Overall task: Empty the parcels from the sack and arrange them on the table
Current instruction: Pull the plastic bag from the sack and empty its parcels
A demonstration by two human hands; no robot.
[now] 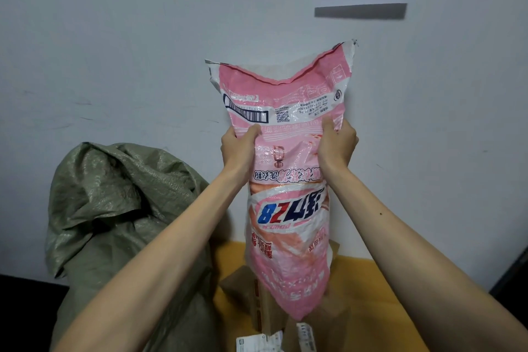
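Above the yellow table (pixel 371 308), a pink woven sack (pixel 288 180) hangs upside down, the left hand (pixel 238 147) and right hand (pixel 337 144) clenched on its sides; cardboard parcels (pixel 274 303) lie beneath, a green sack (pixel 120 208) at left.

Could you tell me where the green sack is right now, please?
In the head view the green sack stands at lower left against the wall, beside the yellow table, just left of the left hand gripping the pink sack.

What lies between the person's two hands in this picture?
In the head view, the upside-down pink sack fills the stretch between the left hand and right hand, both gripping it.
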